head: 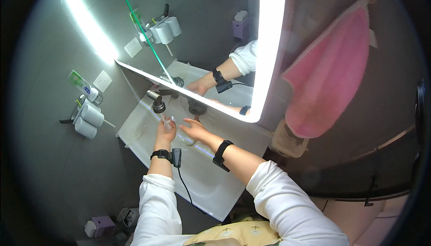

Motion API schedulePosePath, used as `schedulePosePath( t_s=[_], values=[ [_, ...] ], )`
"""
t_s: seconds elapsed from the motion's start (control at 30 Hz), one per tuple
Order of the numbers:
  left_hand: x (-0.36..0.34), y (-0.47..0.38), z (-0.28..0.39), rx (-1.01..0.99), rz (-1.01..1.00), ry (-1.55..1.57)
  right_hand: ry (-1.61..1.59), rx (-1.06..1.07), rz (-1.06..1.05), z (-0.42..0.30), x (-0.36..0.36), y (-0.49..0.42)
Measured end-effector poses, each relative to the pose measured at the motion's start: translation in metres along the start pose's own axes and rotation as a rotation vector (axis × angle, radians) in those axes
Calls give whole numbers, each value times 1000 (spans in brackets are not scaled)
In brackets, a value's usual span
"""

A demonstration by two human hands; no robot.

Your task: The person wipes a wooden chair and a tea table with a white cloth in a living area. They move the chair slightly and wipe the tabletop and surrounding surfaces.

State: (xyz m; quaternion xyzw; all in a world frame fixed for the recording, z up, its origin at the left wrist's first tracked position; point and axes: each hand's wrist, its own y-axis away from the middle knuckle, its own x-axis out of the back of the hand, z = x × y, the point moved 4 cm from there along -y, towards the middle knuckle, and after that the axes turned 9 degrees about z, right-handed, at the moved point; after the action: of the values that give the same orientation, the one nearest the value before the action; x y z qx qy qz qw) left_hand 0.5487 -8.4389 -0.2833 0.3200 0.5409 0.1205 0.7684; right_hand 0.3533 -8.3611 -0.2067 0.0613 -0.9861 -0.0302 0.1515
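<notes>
Water runs from the metal faucet onto my left hand, which is cupped palm up under the spout, with water or foam on its fingers. My right hand is just to the right, fingers spread and apart from the left, holding nothing. Both hands are over the white washbasin. Black straps circle both wrists; the left one carries a small black device with a cable. The faucet's dark metal base stands behind the hands.
A lit mirror rises behind the basin. White cups and a toothpaste tube are mounted on the left wall. At right, a pink towel hangs above a beige bin. A purple tissue box is at lower left.
</notes>
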Motion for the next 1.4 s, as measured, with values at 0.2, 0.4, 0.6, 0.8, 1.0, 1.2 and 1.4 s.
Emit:
schedulePosePath(
  t_s=[0.2,0.4,0.6,0.8,1.0,1.2,1.4],
  values=[
    [5,19,1,-228,271,-77,-87,22,-68,2,13,17],
    [10,38,-8,-157,253,-291,-66,30,25,36,11,48],
    [60,38,-6,-330,280,-1082,-150,-40,-49,57,15,145],
    [86,44,-43,-973,-31,-2400,14,51,13,45,60,231],
    [107,66,-67,-828,-340,-2710,79,87,189,33,119,303],
    [114,96,-51,-1013,-147,-2623,89,60,378,55,166,383],
    [128,112,-36,-657,-503,-3370,54,-83,513,95,213,491]
  ],
)
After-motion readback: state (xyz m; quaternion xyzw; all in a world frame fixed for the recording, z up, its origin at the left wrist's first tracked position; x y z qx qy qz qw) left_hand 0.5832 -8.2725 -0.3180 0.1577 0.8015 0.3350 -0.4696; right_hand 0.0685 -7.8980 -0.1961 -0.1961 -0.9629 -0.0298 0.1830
